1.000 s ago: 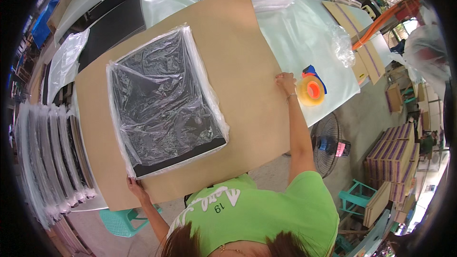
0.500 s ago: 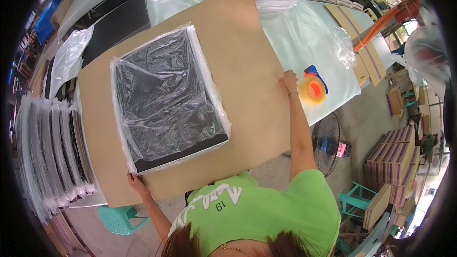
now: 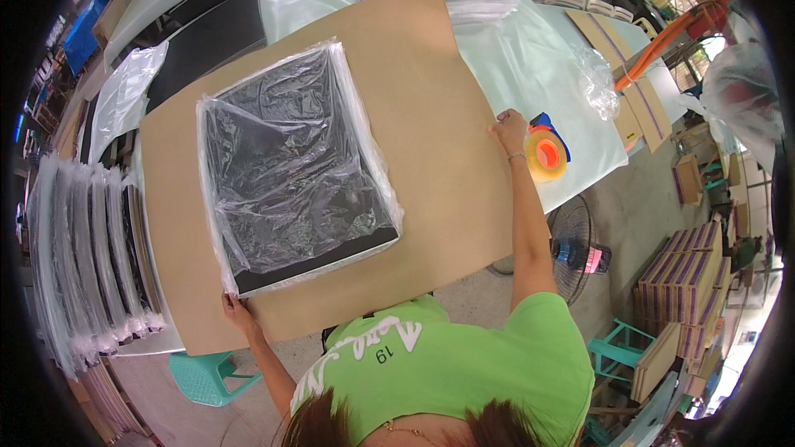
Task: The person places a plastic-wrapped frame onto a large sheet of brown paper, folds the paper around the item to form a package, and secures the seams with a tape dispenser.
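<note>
A large brown cardboard sheet (image 3: pixel 439 157) lies across the table, its near edge overhanging toward me. On its left half rests a flat black rectangular panel (image 3: pixel 290 165) in a wrinkled clear plastic cover. My left hand (image 3: pixel 238 313) is closed at the panel's near left corner, over the cardboard; its fingertips show only in part. At the sheet's right edge, my right hand (image 3: pixel 510 130) has its fingers curled onto the cardboard. Just right of that hand, touching or nearly so, sits a tape dispenser (image 3: pixel 548 153) with a blue holder, an orange core and a yellowish roll.
Several plastic-wrapped panels (image 3: pixel 91 257) stand stacked at the left. Milky plastic sheeting (image 3: pixel 538 66) covers the table at right. A floor fan (image 3: pixel 571 248), green stools (image 3: pixel 203 377) and stacked cartons (image 3: pixel 679 273) stand on the floor. An orange hose (image 3: pixel 671 41) hangs at far right.
The cardboard sheet has shifted slightly away and to the right, with the wrapped panel on it. My right hand has moved a little the same way; my left hand has moved slightly away from me.
</note>
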A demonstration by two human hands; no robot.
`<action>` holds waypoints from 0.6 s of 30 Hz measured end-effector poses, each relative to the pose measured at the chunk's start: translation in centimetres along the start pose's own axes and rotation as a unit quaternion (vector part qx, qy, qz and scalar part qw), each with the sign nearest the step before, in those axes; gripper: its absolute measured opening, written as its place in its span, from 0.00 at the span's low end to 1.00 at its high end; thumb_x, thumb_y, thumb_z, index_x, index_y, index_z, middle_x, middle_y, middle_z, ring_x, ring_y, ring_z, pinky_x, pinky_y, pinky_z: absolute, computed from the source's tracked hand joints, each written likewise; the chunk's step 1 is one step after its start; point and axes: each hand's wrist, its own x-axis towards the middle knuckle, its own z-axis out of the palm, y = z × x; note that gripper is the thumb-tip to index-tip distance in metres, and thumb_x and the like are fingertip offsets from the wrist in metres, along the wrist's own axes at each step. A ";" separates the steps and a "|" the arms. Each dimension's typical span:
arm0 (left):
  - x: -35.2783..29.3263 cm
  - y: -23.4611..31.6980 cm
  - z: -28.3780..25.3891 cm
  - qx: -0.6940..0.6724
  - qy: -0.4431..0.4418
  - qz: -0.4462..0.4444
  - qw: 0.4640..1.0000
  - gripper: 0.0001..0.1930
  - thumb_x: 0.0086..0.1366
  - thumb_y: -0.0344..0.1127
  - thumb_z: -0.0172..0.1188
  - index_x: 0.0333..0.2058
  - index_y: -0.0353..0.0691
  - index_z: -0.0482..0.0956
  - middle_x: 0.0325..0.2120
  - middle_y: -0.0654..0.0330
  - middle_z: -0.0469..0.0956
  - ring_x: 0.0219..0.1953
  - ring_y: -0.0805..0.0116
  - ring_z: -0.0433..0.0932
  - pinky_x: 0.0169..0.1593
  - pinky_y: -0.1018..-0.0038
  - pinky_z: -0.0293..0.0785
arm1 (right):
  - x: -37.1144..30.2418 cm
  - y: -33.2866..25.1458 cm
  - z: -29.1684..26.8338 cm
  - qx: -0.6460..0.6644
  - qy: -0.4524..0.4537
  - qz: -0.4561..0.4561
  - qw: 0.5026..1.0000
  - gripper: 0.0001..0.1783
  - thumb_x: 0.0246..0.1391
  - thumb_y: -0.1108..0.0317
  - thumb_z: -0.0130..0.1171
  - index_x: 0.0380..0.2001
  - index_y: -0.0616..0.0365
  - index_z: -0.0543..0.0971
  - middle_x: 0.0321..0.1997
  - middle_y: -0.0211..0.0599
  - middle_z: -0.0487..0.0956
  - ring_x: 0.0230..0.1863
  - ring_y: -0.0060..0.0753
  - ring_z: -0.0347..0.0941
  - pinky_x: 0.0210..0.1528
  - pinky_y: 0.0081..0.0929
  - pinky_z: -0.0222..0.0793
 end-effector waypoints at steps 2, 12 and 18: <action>-0.2 0.1 -0.2 -0.004 -0.001 -0.002 1.000 0.15 0.69 0.34 0.47 0.51 0.32 0.69 0.39 0.63 0.73 0.36 0.77 0.71 0.36 0.79 0.71 | -0.5 -2.3 -1.0 0.016 0.004 -0.021 1.000 0.08 0.34 0.75 0.59 0.25 0.64 0.79 0.20 0.46 0.78 0.24 0.38 0.77 0.29 0.29 0.71; 0.0 -0.5 0.1 0.009 -0.023 0.010 1.000 0.15 0.70 0.33 0.45 0.51 0.33 0.69 0.40 0.62 0.73 0.37 0.75 0.72 0.38 0.79 0.72 | -2.5 -10.3 -5.0 0.047 0.026 -0.101 0.993 0.11 0.40 0.77 0.54 0.30 0.66 0.79 0.15 0.40 0.73 0.18 0.31 0.68 0.25 0.28 0.64; 0.2 -1.1 -0.8 0.014 -0.014 -0.010 1.000 0.15 0.70 0.33 0.45 0.51 0.35 0.70 0.39 0.64 0.73 0.37 0.78 0.72 0.36 0.81 0.71 | -3.3 -11.8 -6.8 0.060 -0.013 -0.084 0.995 0.17 0.43 0.73 0.57 0.39 0.65 0.77 0.19 0.37 0.73 0.17 0.24 0.63 0.24 0.27 0.62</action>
